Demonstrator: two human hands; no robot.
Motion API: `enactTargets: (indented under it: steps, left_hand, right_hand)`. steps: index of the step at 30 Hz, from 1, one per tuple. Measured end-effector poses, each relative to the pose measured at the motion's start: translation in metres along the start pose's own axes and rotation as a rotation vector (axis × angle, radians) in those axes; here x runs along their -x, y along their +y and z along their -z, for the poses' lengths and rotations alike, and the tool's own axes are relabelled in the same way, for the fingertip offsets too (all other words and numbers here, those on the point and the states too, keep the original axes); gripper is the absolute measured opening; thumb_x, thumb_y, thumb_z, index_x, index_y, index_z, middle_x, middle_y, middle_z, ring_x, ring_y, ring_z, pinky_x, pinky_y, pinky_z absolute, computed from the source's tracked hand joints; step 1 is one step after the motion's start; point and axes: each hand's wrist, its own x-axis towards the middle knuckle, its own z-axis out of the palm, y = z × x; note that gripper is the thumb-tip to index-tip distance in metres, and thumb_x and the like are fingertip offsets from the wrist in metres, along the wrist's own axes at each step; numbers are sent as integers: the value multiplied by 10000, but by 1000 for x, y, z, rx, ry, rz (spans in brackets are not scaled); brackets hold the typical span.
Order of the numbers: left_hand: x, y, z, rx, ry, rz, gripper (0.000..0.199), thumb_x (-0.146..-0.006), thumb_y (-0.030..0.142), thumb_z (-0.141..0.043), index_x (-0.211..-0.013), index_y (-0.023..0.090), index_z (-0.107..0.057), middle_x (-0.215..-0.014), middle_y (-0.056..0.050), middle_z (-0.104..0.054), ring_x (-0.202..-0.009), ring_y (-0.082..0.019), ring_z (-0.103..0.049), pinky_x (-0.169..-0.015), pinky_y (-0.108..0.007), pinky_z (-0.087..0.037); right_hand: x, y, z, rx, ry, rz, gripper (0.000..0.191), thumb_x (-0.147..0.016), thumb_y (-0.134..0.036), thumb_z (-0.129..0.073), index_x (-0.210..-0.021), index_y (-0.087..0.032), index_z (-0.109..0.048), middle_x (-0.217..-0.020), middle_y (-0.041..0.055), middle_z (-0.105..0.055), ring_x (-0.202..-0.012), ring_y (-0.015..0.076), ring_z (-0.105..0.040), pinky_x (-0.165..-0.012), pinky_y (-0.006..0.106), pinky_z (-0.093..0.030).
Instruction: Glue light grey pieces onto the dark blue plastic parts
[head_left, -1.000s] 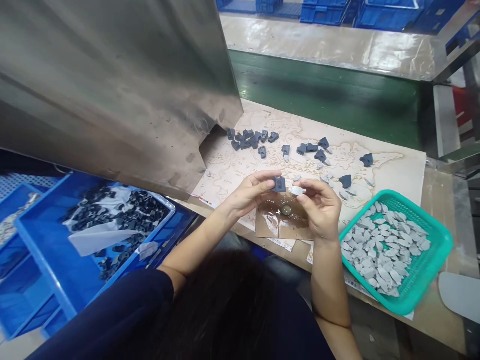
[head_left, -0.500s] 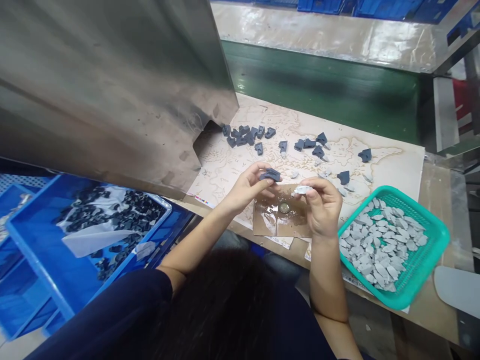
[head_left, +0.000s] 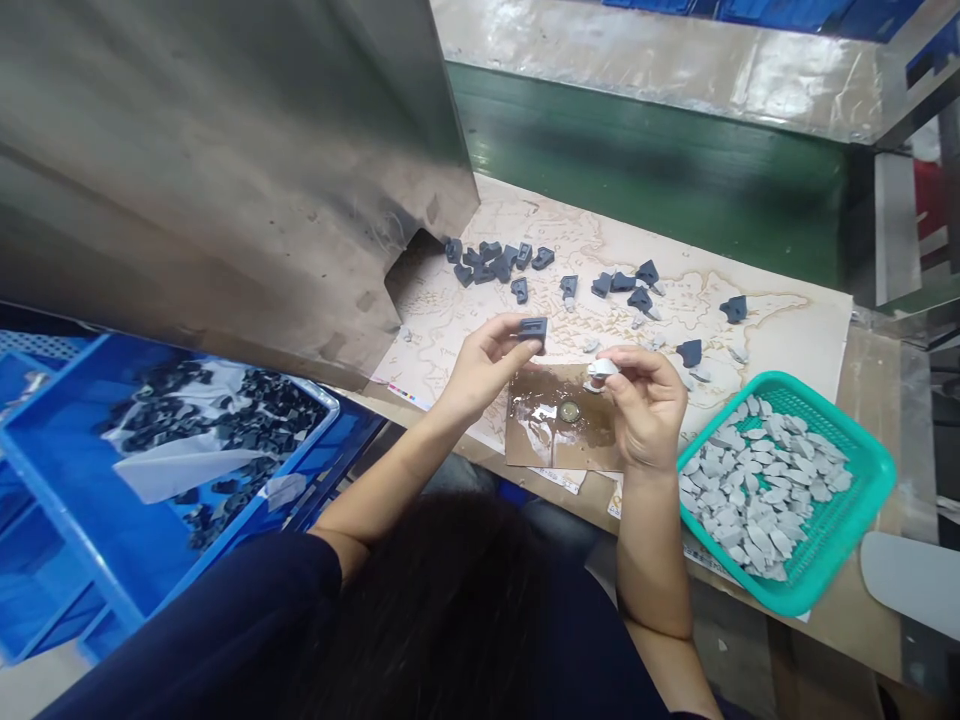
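Between the thumb and fingers of my left hand (head_left: 491, 362) is a dark grey plastic part (head_left: 533, 330) with a recess in its face. My right hand (head_left: 646, 400) pinches a small pale grey piece (head_left: 602, 370), its rounded side showing. The two parts are held apart at about the same height. Below them lies a brown board (head_left: 531, 448) with shiny wet patches and a small round spot of clear liquid (head_left: 569, 411). Beyond my hands, several dark parts (head_left: 501, 266) are scattered over a map-printed sheet (head_left: 787, 350), some touching pale pieces.
A green basket (head_left: 874, 470) with many pale pieces stands right. At left, a blue crate (head_left: 56, 480) holds dark parts and white sheets. A large metal panel (head_left: 247, 180) rises at left. A green belt (head_left: 645, 160) runs behind the sheet.
My left hand has raised and turned the dark part, so its recessed face shows. The pale piece in my right hand has turned and moved slightly up. The camera view has shifted a little.
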Motion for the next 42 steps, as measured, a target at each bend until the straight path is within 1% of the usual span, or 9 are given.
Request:
enactTargets:
  steps: [4, 7, 13, 16, 21, 24, 29, 33, 42]
  left_hand:
    - [1, 2, 0, 133, -63, 114, 331, -746, 409, -665, -967, 196, -542, -931, -12, -638, -899, -160, -664, -776, -297, -546]
    - [0, 5, 3, 226, -108, 183, 357, -746, 376, -635, -1055, 217, -555, -961, -8, -645, -978, -180, -644, -818, -328, -536]
    - [-1, 5, 10, 260, -72, 196, 443, -683, 345, -654, -1109, 236, -594, -998, -14, -658, -893, -136, -610, -661, -219, -503]
    - [1, 4, 13, 243, -72, 155, 447, -659, 369, -691, -1075, 233, -598, -977, -13, -658, -865, -126, -601, -628, -203, -479]
    - [2, 6, 12, 323, -78, 171, 385, -619, 357, -738, -953, 224, -601, -936, -2, -658, -831, -120, -603, -596, -191, -456]
    - [3, 8, 9, 384, -67, 190, 384, -593, 353, -769, -911, 213, -606, -894, 5, -661, -792, -109, -599, -572, -179, -443]
    - [2, 11, 6, 429, -76, 274, 353, -581, 362, -783, -847, 175, -645, -748, 11, -648, -595, -62, -538, -488, -168, -401]
    - [2, 10, 4, 367, -164, 379, 315, -582, 345, -778, -803, 152, -664, -672, 9, -630, -550, -65, -528, -463, -176, -391]
    - [7, 7, 4, 358, -303, 493, 343, -586, 362, -795, -825, 143, -682, -621, 25, -617, -512, -76, -567, -524, -199, -470]
  right_hand:
    - [0, -3, 2, 48, -64, 49, 202, -755, -403, -711, -849, -241, -635, -869, 21, -667, -791, 165, -636, -648, 285, -546]
    - [-2, -9, 7, 268, -157, 116, 76, -822, -297, -624, -869, -237, -633, -895, 25, -652, -799, 161, -619, -648, 280, -518]
    - [-4, -6, 12, 990, -655, -32, 157, -821, -112, -519, -901, -194, -627, -864, 51, -653, -740, 192, -599, -615, 299, -423]
    - [-3, -1, 12, 1101, -735, -100, 192, -814, -75, -506, -921, -193, -614, -907, 60, -675, -804, 215, -617, -643, 303, -418]
    - [-4, 3, 13, 1179, -727, -89, 191, -790, -52, -527, -878, -197, -614, -871, 49, -687, -788, 223, -635, -604, 295, -419]
    - [-3, 1, 13, 1106, -673, 42, 174, -802, -59, -538, -876, -196, -617, -834, 37, -682, -742, 205, -638, -582, 292, -450]
    - [-1, -15, 7, 696, -297, 425, 140, -850, -88, -566, -866, -214, -623, -863, 22, -694, -819, 172, -667, -714, 309, -550]
    - [2, -21, 4, 532, -77, 591, 213, -785, -41, -651, -877, -232, -647, -882, 7, -720, -819, 165, -690, -723, 304, -579]
    - [5, -21, 3, 591, -240, 639, 220, -794, -11, -638, -872, -215, -666, -916, 20, -733, -830, 148, -702, -721, 254, -597]
